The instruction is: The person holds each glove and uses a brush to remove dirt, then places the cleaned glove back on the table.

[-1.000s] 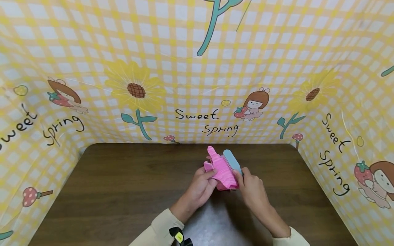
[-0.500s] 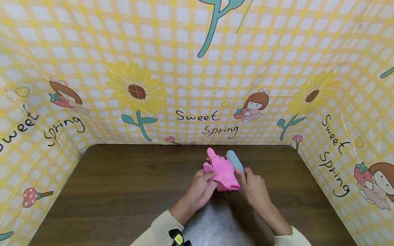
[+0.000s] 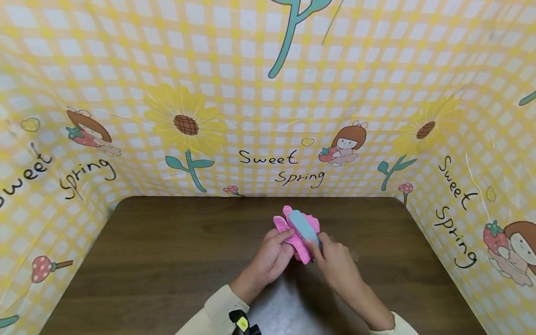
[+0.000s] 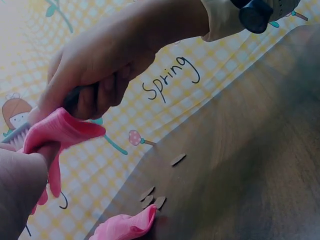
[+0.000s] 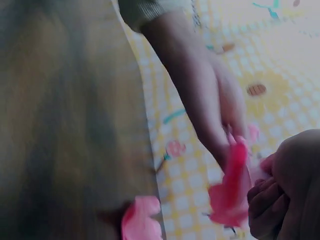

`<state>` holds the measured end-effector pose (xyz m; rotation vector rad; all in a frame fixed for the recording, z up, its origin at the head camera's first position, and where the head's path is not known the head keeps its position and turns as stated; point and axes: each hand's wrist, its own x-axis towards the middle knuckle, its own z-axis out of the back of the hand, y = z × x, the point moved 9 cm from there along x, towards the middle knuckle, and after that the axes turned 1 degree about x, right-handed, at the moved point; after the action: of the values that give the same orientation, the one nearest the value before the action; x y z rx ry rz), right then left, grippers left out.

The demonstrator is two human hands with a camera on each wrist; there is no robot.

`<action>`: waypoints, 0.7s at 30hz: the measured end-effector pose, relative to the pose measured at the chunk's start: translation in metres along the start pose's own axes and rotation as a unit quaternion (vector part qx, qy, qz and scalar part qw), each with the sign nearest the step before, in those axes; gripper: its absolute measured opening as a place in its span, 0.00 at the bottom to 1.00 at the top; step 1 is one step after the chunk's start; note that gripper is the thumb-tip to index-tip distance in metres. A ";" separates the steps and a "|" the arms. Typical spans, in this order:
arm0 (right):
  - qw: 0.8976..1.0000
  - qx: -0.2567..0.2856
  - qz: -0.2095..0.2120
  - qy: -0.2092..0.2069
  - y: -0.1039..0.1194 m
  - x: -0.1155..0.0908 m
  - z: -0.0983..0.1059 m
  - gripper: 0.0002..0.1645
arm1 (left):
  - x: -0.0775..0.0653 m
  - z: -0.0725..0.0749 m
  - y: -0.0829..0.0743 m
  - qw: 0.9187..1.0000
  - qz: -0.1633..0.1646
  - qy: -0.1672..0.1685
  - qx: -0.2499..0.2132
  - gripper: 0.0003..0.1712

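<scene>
My left hand point(image 3: 271, 253) pinches a pink knitted glove point(image 3: 299, 245) between thumb and fingers, above the table. In my right hand point(image 3: 341, 263) is a light blue brush point(image 3: 304, 226), laid across the glove with its bristles facing the fabric. The left wrist view shows its dark handle point(image 4: 73, 98) inside the right hand's curled fingers, beside the open cuff of the raised glove point(image 4: 64, 129). Another pink glove point(image 4: 126, 226) lies on the table below; the right wrist view catches part of this lower glove point(image 5: 142, 220), while the hands mostly hide it from the head.
Several small flat brown pieces point(image 4: 159, 202) lie on the dark wooden table point(image 3: 176, 260) near the lower glove. A yellow checked cloth point(image 3: 259, 107) with printed flowers and words stands around the table's back and sides.
Half a second ago the brush was at the glove's right edge; now it has moved left, over the glove's middle. The glove has turned and bunched somewhat, and the left hand stays in place.
</scene>
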<state>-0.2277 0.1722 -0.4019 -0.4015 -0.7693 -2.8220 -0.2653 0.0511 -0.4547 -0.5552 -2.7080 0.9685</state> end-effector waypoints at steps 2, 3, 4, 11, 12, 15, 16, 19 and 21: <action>1.000 -0.021 0.017 -0.008 0.009 -0.002 -0.001 0.16 | -0.001 -0.001 -0.001 1.000 0.003 0.007 0.011 0.30; 0.999 -0.029 0.022 -0.016 0.011 -0.002 0.000 0.16 | -0.002 -0.001 -0.001 1.000 0.004 0.008 0.016 0.30; 0.999 -0.036 0.021 -0.024 0.012 -0.002 0.000 0.16 | -0.002 0.000 -0.001 1.000 0.004 0.006 0.019 0.30; 0.998 -0.046 -0.007 -0.045 0.001 0.000 0.003 0.18 | -0.002 0.003 0.000 1.000 -0.001 -0.003 0.026 0.29; 0.998 -0.044 -0.011 -0.046 -0.001 0.000 0.003 0.18 | -0.001 0.003 0.001 1.000 -0.003 -0.001 0.024 0.29; 0.998 -0.041 -0.019 -0.050 -0.007 0.002 0.004 0.18 | -0.001 0.001 0.002 1.000 -0.007 0.005 0.019 0.30; 0.998 -0.038 -0.021 -0.050 -0.009 0.003 0.004 0.18 | -0.001 0.002 0.002 1.000 -0.007 0.004 0.018 0.30; 0.998 -0.030 -0.029 -0.045 -0.014 0.004 0.004 0.18 | -0.002 0.001 0.002 1.000 -0.003 0.007 0.017 0.31; 0.998 -0.025 -0.036 -0.037 -0.017 0.004 0.003 0.19 | -0.003 0.002 0.002 1.000 0.000 0.008 0.017 0.31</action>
<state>-0.2355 0.1882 -0.4061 -0.4989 -0.7431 -2.9141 -0.2625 0.0504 -0.4574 -0.5533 -2.6731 1.0041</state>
